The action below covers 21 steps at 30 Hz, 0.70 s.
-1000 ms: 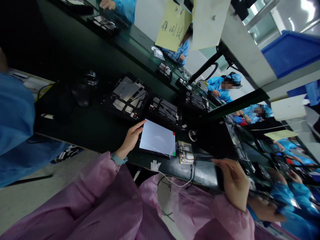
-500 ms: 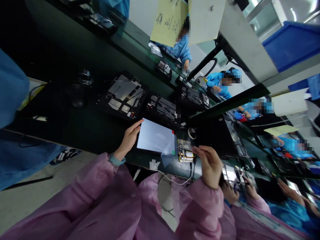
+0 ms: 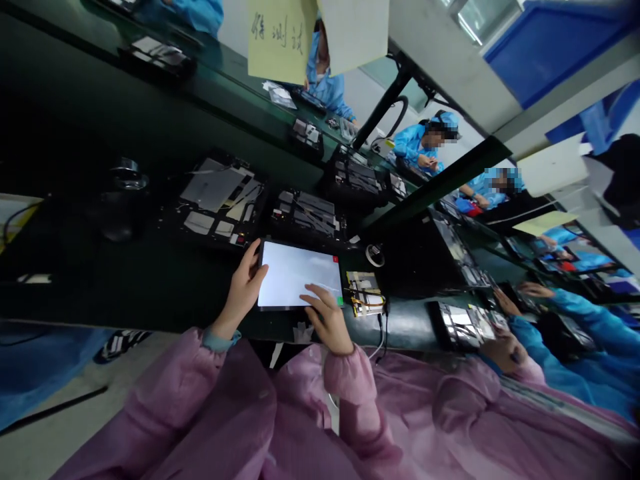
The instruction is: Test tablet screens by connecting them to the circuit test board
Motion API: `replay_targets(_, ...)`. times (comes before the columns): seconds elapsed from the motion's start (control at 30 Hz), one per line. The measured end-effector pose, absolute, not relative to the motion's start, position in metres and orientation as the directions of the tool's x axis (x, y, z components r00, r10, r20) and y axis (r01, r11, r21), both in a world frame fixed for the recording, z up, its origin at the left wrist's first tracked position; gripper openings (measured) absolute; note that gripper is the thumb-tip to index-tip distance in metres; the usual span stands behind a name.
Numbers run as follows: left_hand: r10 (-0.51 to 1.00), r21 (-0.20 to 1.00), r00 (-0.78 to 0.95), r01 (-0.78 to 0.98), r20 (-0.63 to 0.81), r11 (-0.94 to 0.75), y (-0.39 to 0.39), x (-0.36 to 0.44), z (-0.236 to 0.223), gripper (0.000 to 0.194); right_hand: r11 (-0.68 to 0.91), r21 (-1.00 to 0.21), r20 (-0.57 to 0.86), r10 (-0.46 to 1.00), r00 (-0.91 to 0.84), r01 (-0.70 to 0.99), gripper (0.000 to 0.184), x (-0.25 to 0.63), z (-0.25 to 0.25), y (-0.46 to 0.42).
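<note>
- Tablet (image 3: 300,273) lying flat on the bench (image 3: 85,280), screen lit
- Left hand (image 3: 243,290): fingers curled onto the tablet's left edge, gripping it
- Right hand (image 3: 327,319): fingers spread open, tips touching the tablet's lower edge
- Circuit board (image 3: 365,293) with wires just right of the tablet
- Tape roll (image 3: 375,255) near the tablet's upper right corner
- Parts tray (image 3: 306,213) beyond the tablet

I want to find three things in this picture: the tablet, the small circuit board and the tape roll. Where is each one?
Tablet (image 3: 295,273): head view, on its lit screen.
Circuit board (image 3: 365,294): head view, on its middle.
Tape roll (image 3: 370,255): head view, on its rim.
</note>
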<state>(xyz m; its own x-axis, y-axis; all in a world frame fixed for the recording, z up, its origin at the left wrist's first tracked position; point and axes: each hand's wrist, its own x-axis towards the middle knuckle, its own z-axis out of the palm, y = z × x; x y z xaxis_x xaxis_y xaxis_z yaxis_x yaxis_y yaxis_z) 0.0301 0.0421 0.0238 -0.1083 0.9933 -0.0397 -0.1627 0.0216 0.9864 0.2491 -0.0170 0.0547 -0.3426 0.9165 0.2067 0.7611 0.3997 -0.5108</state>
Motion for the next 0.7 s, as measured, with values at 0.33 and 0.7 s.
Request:
replay_targets(0.33,0.991,1.000,-0.132,-0.013,-0.025,0.023,0.040,0.030,0.026,0.057,0.161,-0.409,0.363,0.932,-0.001,0.898,0.028,0.309,0.049,-0.053)
replay_targets(0.7,0.965,0.813,0.243,0.540,0.097,-0.218,0.001,-0.011,0.084,0.054,0.301,-0.482,0.455,0.889,-0.059,0.823,0.025,0.330,0.145,-0.004)
